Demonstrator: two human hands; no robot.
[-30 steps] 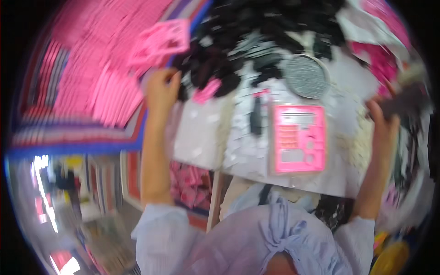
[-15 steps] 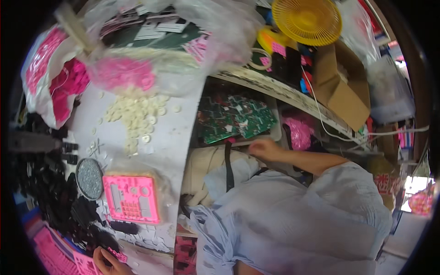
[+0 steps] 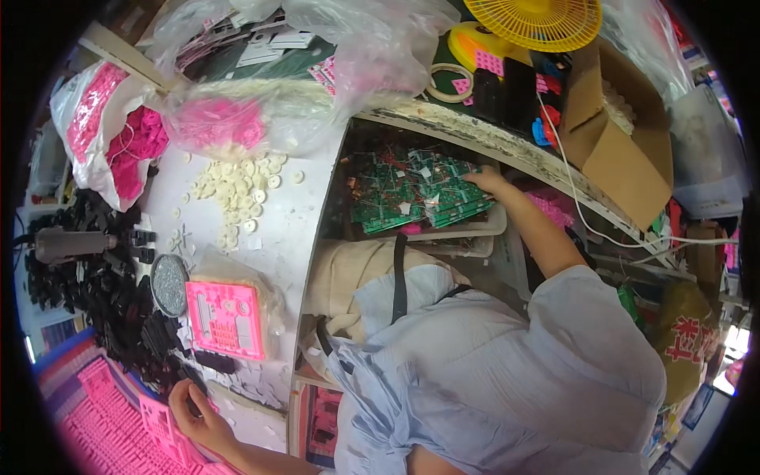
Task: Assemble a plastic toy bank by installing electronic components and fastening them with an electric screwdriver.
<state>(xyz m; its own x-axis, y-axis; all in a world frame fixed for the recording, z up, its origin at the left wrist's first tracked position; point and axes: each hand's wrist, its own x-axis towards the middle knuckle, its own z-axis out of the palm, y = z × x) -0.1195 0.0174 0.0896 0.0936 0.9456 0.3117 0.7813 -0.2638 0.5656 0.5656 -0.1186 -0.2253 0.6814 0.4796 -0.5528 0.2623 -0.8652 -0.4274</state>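
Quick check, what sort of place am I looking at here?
Most likely a small electronics assembly workshop: green circuit boards stacked in a tray under the bench, heaps of black plastic parts, and pink plastic casings piled up.

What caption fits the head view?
Right hand reaches green circuit boards under the bench; left hand rests by pink parts.

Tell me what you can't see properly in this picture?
- Head view: the right hand reaches onto the green circuit boards; its fingers blend into them, so any grip is unclear.
- Head view: the left hand lies among small black parts; what it pinches is too small to tell.
- The pink tray stack is cut off by the rim.
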